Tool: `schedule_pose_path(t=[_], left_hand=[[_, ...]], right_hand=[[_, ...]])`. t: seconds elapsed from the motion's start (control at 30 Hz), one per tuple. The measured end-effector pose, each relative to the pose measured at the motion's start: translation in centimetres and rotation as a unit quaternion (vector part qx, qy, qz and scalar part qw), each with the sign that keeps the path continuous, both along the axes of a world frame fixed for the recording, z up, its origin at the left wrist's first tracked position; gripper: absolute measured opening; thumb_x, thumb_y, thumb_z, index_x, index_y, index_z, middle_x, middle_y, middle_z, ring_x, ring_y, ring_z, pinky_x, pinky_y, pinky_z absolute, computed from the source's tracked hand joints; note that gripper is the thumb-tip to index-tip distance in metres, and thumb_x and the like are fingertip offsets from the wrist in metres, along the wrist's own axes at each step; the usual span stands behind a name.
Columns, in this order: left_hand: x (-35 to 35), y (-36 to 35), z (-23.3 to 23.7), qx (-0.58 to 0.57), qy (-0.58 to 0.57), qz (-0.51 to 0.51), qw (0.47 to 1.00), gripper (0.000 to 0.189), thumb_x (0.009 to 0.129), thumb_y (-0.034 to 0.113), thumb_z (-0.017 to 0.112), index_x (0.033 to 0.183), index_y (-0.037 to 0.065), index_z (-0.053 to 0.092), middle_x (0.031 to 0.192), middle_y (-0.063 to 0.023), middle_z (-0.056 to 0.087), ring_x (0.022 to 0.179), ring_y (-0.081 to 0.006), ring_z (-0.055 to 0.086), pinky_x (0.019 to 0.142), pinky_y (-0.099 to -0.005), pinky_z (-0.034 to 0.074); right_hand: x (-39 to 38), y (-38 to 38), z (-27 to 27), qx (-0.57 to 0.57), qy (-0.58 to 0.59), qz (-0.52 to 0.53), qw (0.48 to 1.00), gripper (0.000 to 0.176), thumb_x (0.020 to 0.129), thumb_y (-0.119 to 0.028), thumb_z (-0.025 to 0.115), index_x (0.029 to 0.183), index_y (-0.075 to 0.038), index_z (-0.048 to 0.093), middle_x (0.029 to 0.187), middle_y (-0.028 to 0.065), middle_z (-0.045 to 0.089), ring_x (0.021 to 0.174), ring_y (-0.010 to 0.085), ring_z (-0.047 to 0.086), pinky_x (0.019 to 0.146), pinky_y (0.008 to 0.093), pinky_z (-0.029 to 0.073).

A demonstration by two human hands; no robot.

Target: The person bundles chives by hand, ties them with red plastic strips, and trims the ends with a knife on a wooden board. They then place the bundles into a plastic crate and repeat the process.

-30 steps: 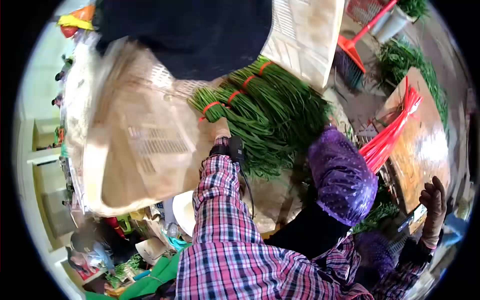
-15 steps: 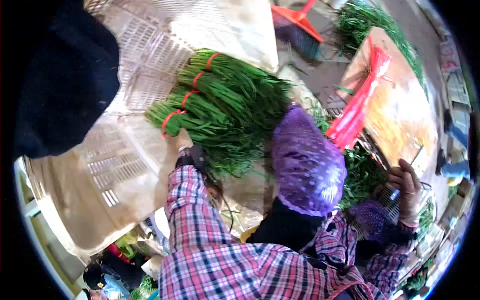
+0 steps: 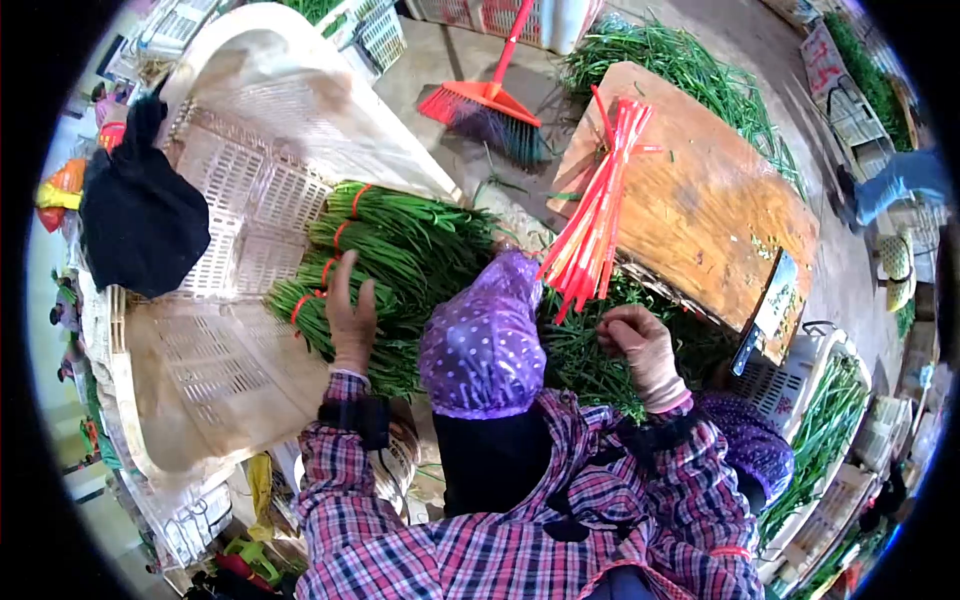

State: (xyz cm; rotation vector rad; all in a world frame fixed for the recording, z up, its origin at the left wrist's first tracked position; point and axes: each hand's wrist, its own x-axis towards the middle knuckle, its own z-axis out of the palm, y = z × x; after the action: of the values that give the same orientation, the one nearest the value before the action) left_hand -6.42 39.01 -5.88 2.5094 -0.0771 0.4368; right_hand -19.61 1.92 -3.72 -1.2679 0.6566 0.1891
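My left hand (image 3: 351, 318) is open, fingers apart, over the front of a row of green leafy bundles that look like Chinese chives (image 3: 400, 235). Red ties circle the bundles, which lie in a large off-white plastic crate (image 3: 200, 400). My right hand (image 3: 643, 352) is closed with bent fingers above loose green leaves (image 3: 590, 365); whether it holds anything is hidden. A cleaver (image 3: 768, 308) with a dark handle lies on the near right edge of a wooden board (image 3: 690, 190). A bunch of red plastic ties (image 3: 605, 205) lies at the board's left side.
A purple polka-dot cover (image 3: 483, 340) sits between my arms. Beyond the crate is a red broom (image 3: 490, 105). More loose greens (image 3: 680, 65) lie behind the board. A white basket of greens (image 3: 825, 420) stands at right. A dark cloth (image 3: 145, 215) hangs over the crate's left edge.
My right hand has moved left, from beside the cleaver to above the loose leaves. My left hand has lifted off the nearest bundle and opened. The view has shifted.
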Motion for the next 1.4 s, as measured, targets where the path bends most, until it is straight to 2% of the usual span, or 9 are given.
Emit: schedule_pose_path(t=[0.2, 0.37, 0.4, 0.47, 0.5, 0.6, 0.87, 1.13, 1.4], left_hand=[[7.0, -9.5, 10.1, 0.026, 0.126, -0.290, 0.948, 0.035, 0.086, 0.008, 0.056, 0.120, 0.003, 0.056, 0.120, -0.0132, 0.059, 0.114, -0.0258, 0.054, 0.097, -0.0330, 0.041], [12.2, -19.0, 9.9, 0.077, 0.085, -0.489, 0.865, 0.040, 0.086, 0.012, 0.055, 0.125, 0.005, 0.052, 0.126, -0.0140, 0.054, 0.121, -0.0280, 0.047, 0.101, -0.0364, 0.038], [12.1, -21.1, 9.9, 0.090, 0.120, -0.511, 0.846, 0.042, 0.087, 0.014, 0.055, 0.127, 0.005, 0.050, 0.127, -0.0159, 0.052, 0.121, -0.0293, 0.047, 0.102, -0.0372, 0.037], [13.0, -24.6, 6.9, 0.090, 0.121, -0.564, 0.812, 0.045, 0.088, 0.021, 0.053, 0.128, 0.002, 0.047, 0.131, -0.0186, 0.048, 0.123, -0.0315, 0.045, 0.103, -0.0374, 0.036], [13.2, -26.1, 5.1, 0.105, 0.122, -0.573, 0.803, 0.046, 0.089, 0.021, 0.053, 0.130, 0.002, 0.045, 0.132, -0.0186, 0.047, 0.123, -0.0318, 0.044, 0.103, -0.0374, 0.036], [13.2, -29.6, 3.4, 0.145, 0.143, -0.608, 0.767, 0.049, 0.089, 0.021, 0.052, 0.132, 0.002, 0.041, 0.134, -0.0191, 0.045, 0.125, -0.0324, 0.042, 0.105, -0.0374, 0.035], [12.9, -30.5, 0.4, 0.216, 0.195, -0.625, 0.724, 0.047, 0.090, 0.022, 0.051, 0.130, -0.001, 0.046, 0.141, -0.0184, 0.037, 0.131, -0.0318, 0.034, 0.108, -0.0370, 0.030], [12.0, -31.0, 0.0, 0.284, 0.129, -0.600, 0.737, 0.046, 0.090, 0.026, 0.050, 0.128, 0.000, 0.047, 0.141, -0.0181, 0.036, 0.132, -0.0306, 0.032, 0.108, -0.0365, 0.029], [12.6, -30.8, 0.5, 0.322, 0.116, -0.613, 0.712, 0.056, 0.080, 0.006, 0.056, 0.134, 0.002, 0.040, 0.146, -0.0155, 0.028, 0.136, -0.0304, 0.027, 0.111, -0.0351, 0.026]], right_hand=[[7.0, 1.3, 1.9, -0.586, -0.212, 0.224, 0.750, 0.032, 0.085, -0.027, 0.056, 0.116, -0.017, 0.055, 0.081, 0.0121, 0.063, 0.071, 0.0335, 0.062, 0.058, 0.0443, 0.048], [12.6, 2.3, 1.6, -0.587, -0.092, 0.425, 0.683, 0.036, 0.094, -0.040, 0.037, 0.109, -0.016, 0.058, 0.073, 0.0145, 0.065, 0.064, 0.0329, 0.065, 0.056, 0.0479, 0.050], [13.0, 2.2, 1.3, -0.534, -0.049, 0.397, 0.745, 0.035, 0.093, -0.037, 0.039, 0.100, -0.013, 0.063, 0.078, 0.0139, 0.067, 0.067, 0.0315, 0.066, 0.058, 0.0463, 0.051], [13.0, 1.1, 1.3, -0.574, -0.116, 0.439, 0.681, 0.030, 0.090, -0.033, 0.044, 0.093, -0.012, 0.065, 0.082, 0.0125, 0.067, 0.072, 0.0295, 0.067, 0.061, 0.0448, 0.052], [13.5, 1.1, 1.8, -0.487, -0.002, 0.426, 0.763, 0.024, 0.086, -0.029, 0.049, 0.094, -0.013, 0.065, 0.085, 0.0120, 0.067, 0.075, 0.0296, 0.066, 0.062, 0.0444, 0.051], [11.8, -0.7, 1.2, -0.547, -0.138, 0.402, 0.721, 0.019, 0.083, -0.026, 0.053, 0.093, -0.013, 0.063, 0.078, 0.0136, 0.065, 0.073, 0.0342, 0.064, 0.058, 0.0464, 0.048], [5.5, -4.1, 1.3, -0.350, -0.193, 0.223, 0.889, 0.013, 0.083, -0.026, 0.062, 0.090, -0.015, 0.064, 0.072, 0.0097, 0.062, 0.067, 0.0286, 0.062, 0.058, 0.0383, 0.047], [2.7, -4.2, -0.2, -0.389, -0.185, 0.201, 0.880, 0.009, 0.084, -0.021, 0.060, 0.087, -0.013, 0.063, 0.072, 0.0083, 0.063, 0.067, 0.0277, 0.062, 0.060, 0.0370, 0.048], [-2.9, -1.8, 2.7, -0.164, -0.244, 0.207, 0.933, 0.025, 0.082, -0.024, 0.069, 0.101, -0.008, 0.064, 0.085, 0.0090, 0.067, 0.078, 0.0225, 0.064, 0.073, 0.0314, 0.051]])
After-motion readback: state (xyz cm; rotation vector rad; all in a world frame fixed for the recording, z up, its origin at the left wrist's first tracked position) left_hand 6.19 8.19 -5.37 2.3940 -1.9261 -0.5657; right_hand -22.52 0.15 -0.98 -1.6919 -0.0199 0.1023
